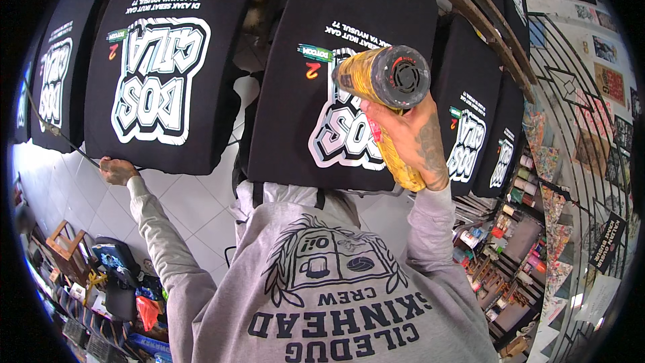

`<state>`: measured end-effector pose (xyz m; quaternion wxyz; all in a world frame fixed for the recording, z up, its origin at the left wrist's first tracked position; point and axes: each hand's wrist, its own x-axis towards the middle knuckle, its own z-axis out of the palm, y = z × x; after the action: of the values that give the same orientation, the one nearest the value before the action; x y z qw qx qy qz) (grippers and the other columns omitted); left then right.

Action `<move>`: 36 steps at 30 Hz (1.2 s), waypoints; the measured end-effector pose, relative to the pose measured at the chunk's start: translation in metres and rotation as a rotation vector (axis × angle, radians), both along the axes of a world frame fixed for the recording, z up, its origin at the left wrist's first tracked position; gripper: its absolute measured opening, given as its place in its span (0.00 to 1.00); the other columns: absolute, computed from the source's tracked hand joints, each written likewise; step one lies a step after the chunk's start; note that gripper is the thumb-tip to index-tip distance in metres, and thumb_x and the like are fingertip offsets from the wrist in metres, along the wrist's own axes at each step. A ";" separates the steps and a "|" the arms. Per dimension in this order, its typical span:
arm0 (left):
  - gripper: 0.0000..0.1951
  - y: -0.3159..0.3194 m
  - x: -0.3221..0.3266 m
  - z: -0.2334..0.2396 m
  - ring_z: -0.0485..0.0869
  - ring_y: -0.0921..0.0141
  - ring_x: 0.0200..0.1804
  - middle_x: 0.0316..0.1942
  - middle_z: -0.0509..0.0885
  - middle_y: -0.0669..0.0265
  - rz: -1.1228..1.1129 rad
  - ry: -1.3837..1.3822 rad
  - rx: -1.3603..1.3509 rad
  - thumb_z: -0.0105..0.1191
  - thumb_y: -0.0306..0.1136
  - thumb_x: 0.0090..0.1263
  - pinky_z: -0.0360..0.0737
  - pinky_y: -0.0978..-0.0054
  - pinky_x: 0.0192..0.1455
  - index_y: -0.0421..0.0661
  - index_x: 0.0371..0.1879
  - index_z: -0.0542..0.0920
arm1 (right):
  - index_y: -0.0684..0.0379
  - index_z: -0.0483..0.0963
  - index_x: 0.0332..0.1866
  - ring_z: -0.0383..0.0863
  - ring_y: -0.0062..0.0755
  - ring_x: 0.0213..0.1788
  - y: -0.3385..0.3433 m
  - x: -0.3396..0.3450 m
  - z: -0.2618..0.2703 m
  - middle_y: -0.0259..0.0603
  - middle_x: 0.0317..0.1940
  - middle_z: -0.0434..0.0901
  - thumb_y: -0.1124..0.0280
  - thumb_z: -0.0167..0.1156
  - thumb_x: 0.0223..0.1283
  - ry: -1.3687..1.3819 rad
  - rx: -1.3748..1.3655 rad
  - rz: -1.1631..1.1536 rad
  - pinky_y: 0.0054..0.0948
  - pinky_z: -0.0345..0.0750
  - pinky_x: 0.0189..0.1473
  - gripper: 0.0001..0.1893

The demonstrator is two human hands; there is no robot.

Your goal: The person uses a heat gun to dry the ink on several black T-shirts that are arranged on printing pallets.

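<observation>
A heat gun (370, 78) wrapped in yellow is in my right hand (410, 133), its round black vented rear end facing up at me. The gun hangs over a black T-shirt (287, 136) on a printing board and covers part of its white lettered print (332, 146). My left hand (118, 170) is closed around a thin dark cable (63, 136) at the lower edge of a second black T-shirt (151, 154). That shirt bears the same kind of print (156, 80), in full view.
More printed black shirts (63, 80) (466, 141) stand in a row to both sides. Wooden rails (484, 15) cross the upper right. Shelves with paint containers (504, 227) are at right, beside a metal grille (579, 126). A wooden stool (65, 242) and a bag (116, 262) stand lower left.
</observation>
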<state>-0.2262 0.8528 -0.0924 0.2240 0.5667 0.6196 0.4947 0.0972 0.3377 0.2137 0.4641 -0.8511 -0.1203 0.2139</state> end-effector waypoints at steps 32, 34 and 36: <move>0.25 0.008 -0.006 -0.012 0.78 0.65 0.35 0.32 0.81 0.64 -0.010 -0.024 -0.019 0.55 0.55 0.67 0.75 0.63 0.42 0.40 0.35 0.84 | 0.67 0.73 0.61 0.88 0.29 0.50 -0.023 -0.043 0.006 0.44 0.50 0.87 0.74 0.76 0.60 0.096 0.008 -0.105 0.31 0.84 0.53 0.26; 0.24 0.010 -0.005 -0.011 0.78 0.65 0.35 0.32 0.81 0.64 -0.025 -0.058 0.004 0.54 0.54 0.67 0.75 0.64 0.42 0.40 0.36 0.84 | 0.67 0.73 0.61 0.88 0.29 0.50 -0.025 -0.043 0.008 0.44 0.50 0.87 0.74 0.76 0.59 0.119 0.023 -0.106 0.31 0.84 0.53 0.27; 0.24 0.010 -0.007 -0.008 0.79 0.65 0.36 0.33 0.82 0.64 -0.010 -0.050 -0.048 0.55 0.54 0.67 0.76 0.64 0.42 0.41 0.36 0.85 | 0.67 0.73 0.61 0.88 0.29 0.51 -0.026 -0.044 0.009 0.44 0.50 0.87 0.74 0.76 0.59 0.147 0.018 -0.092 0.30 0.84 0.54 0.27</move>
<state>-0.2330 0.8628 -0.1004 0.2558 0.5516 0.6227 0.4925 0.0535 0.3120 0.2231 0.4888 -0.8334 -0.0485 0.2533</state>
